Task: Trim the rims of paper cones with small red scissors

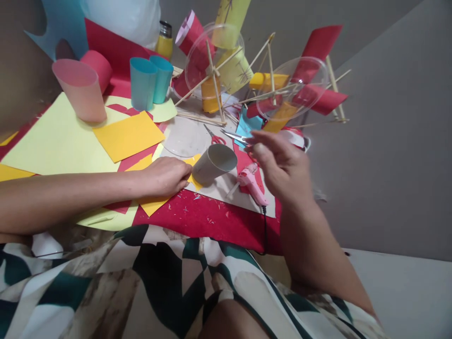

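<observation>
My left hand [172, 176] is closed at the table's near side, fingers curled against a small piece of yellow paper [195, 181]. Just right of those fingers, a grey cup-like cylinder [205, 169] tilts with its round mouth toward me; the yellow piece shows beside and below it. Raised over the right side of the table, my right hand [282, 165] is closed on a pair of scissors [235, 136], whose silver blades point left. Its fingers hide most of the handles. Below lies a pink glue gun [252, 182]. Small red-handled scissors [214, 136] lie behind the cylinder.
Pink [83, 92] and teal cylinders [143, 82] stand at back left among yellow sheets [129, 136]. Stick frames with clear plastic discs [293, 89] and coloured paper tubes stand at the back. A clear disc [187, 136] lies mid-table. The glue gun's cord [265, 230] hangs over the front edge.
</observation>
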`<state>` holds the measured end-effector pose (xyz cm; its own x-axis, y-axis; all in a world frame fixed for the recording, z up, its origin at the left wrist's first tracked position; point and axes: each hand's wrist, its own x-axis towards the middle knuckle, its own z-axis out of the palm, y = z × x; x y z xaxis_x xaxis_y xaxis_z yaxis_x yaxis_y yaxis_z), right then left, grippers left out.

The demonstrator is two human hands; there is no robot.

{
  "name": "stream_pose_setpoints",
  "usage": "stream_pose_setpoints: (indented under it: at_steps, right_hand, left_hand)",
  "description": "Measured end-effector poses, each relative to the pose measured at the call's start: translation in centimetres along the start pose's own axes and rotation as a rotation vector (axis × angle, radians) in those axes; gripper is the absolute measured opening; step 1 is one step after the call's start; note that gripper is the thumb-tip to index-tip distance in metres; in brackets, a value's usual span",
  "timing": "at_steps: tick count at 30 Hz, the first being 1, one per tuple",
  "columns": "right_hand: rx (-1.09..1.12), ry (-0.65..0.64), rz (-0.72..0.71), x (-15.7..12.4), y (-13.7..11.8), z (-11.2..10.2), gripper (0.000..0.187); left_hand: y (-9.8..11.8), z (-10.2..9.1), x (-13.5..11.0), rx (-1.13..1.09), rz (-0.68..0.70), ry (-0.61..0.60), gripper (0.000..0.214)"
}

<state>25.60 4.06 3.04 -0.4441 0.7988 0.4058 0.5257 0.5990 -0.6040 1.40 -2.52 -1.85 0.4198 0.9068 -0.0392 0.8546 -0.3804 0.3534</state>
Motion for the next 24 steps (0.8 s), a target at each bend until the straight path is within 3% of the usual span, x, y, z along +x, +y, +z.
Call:
stream_pose_setpoints:
  at_steps: [7,16,24]
  right_hand:
    - [0.235,-0.265,0.427,0.4,2.0,2.0,0.042]
    - [0.287,-0.431,0.464,1.9,2.8,4.1,0.026]
    - [0.232,-0.494,0.356,3.5,2.0,5.4,0.008]
  left_hand:
    - [-0.2,0.2,-0.2,-0.030,0.022,0.023,0.021]
    - [0.2,-0.8,-0.4,-0.004,0.118,-0.058,0.024]
    - [0.8,-0.7,-0.9,0.041,0.214,-0.073,0.023]
